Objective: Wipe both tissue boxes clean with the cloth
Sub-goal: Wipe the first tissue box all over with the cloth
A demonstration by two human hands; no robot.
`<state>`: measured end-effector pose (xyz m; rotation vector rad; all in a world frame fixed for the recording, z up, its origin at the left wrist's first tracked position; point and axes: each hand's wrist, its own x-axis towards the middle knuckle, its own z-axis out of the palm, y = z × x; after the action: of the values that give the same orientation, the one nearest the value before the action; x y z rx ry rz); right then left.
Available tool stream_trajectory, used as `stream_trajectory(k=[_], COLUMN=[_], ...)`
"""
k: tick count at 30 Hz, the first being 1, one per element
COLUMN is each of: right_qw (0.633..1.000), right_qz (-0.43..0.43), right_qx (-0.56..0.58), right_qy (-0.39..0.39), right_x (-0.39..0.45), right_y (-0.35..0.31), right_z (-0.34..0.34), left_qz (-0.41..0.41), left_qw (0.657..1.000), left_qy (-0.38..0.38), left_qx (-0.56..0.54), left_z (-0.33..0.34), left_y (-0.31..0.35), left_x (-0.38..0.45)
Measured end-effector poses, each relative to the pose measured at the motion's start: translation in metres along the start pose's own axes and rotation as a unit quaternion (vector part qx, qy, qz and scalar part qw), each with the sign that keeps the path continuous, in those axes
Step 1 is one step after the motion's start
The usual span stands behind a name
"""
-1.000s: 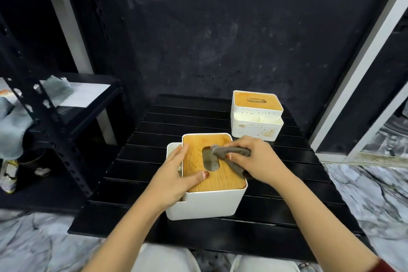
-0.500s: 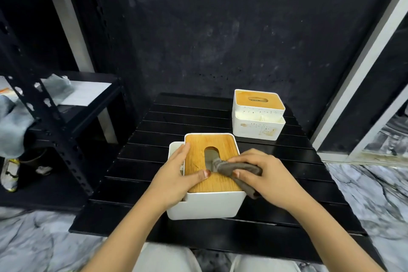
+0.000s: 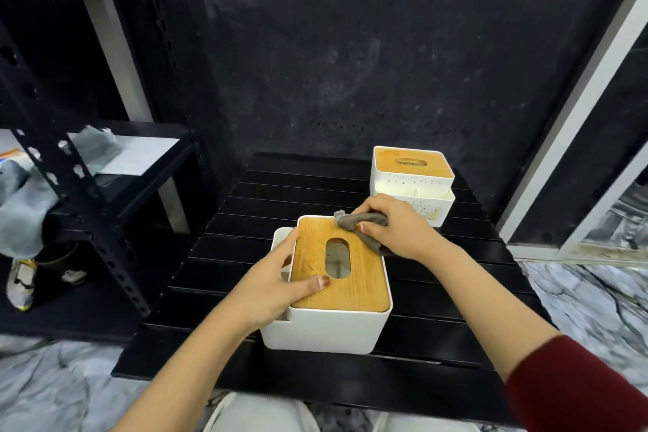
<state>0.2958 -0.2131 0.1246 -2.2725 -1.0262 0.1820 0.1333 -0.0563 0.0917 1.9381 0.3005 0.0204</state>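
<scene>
A white tissue box [image 3: 322,330] with a wooden lid [image 3: 354,288] and an oval slot stands near the front of the black slatted table [image 3: 438,273]. My left hand [image 3: 273,288] steadies it from the left, thumb lying on the lid and fingers over the left rim. My right hand [image 3: 392,224] grips a bunched grey cloth [image 3: 364,223] and presses it on the lid's far right corner. A second white tissue box [image 3: 410,182], spotted with dirt and also wooden-topped, sits at the table's back right, apart from both hands.
A black metal shelf rack [image 3: 87,214] stands to the left, with a grey rag [image 3: 21,203] and papers on it. A dark wall rises behind the table. A white frame [image 3: 575,109] runs along the right. The floor around is marbled grey.
My right hand has slid the cloth from the lid's near middle, beside the slot, up to the far right corner. The left hand has stayed on the box's left side.
</scene>
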Motion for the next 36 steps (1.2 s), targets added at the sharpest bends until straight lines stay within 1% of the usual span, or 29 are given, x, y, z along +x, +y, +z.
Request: stream_trajectory(k=[2,4,6,8,10,11,13,14,15,16,18,21,23,27,29,33,36], right_qw=[1.0,0.999,0.998,0.998,0.998,0.998,0.997,0.994,0.991,0.988,0.985,0.986,0.989,0.993,0.993,0.996,0.994], right_qz=[-0.011,-0.018,-0.02,-0.011,0.003,0.012,0.033,0.045,0.06,0.072,0.089,0.085,0.075,0.047,0.038,0.034,0.05], right_qx=[0.019,0.042,0.052,0.062,0.067,0.064,0.058,0.06,0.06,0.057,0.041,0.015,0.024,0.102,0.114,0.083,0.097], right_qy=[-0.008,-0.012,-0.016,-0.018,-0.01,0.002,0.046,0.075,0.102,0.122,0.14,0.14,0.122,0.033,0.002,-0.009,-0.001], right_x=[-0.009,-0.021,-0.034,-0.045,-0.058,-0.064,-0.076,-0.081,-0.086,-0.089,-0.091,-0.095,-0.099,-0.099,-0.091,-0.062,-0.04], right_y=[0.005,0.008,0.009,0.008,0.005,0.003,-0.003,-0.006,-0.009,-0.011,-0.016,-0.021,-0.023,-0.017,-0.014,-0.01,-0.007], right_z=[-0.005,-0.009,-0.012,-0.014,-0.014,-0.012,-0.002,0.003,0.008,0.013,0.018,0.022,0.021,0.006,-0.001,-0.004,-0.004], left_qz=[-0.007,-0.001,0.01,0.008,-0.005,-0.008,-0.005,0.004,0.009,0.007,-0.017,-0.057,-0.055,-0.028,-0.018,-0.007,-0.014], left_qw=[0.999,0.993,0.982,0.976,0.969,0.963,0.939,0.926,0.92,0.922,0.939,0.968,0.975,0.986,0.988,0.99,0.99], left_qy=[-0.045,-0.072,-0.083,-0.064,0.002,0.061,0.18,0.224,0.249,0.26,0.241,0.153,0.116,0.101,0.103,0.108,0.111], left_qx=[0.026,0.094,0.169,0.21,0.245,0.263,0.293,0.304,0.302,0.288,0.243,0.191,0.18,0.131,0.112,0.091,0.085], left_z=[-0.014,-0.027,-0.039,-0.048,-0.047,-0.043,-0.028,-0.018,-0.011,-0.004,0.003,0.011,0.013,0.011,0.012,0.013,0.013], left_y=[-0.001,-0.002,0.003,0.014,0.021,0.021,0.02,0.019,0.016,0.013,0.011,0.018,0.02,0.016,0.015,0.013,0.009], left_x=[0.008,0.017,0.024,0.026,0.024,0.023,0.017,0.012,0.008,0.005,0.001,-0.006,-0.01,-0.012,-0.012,-0.012,-0.01])
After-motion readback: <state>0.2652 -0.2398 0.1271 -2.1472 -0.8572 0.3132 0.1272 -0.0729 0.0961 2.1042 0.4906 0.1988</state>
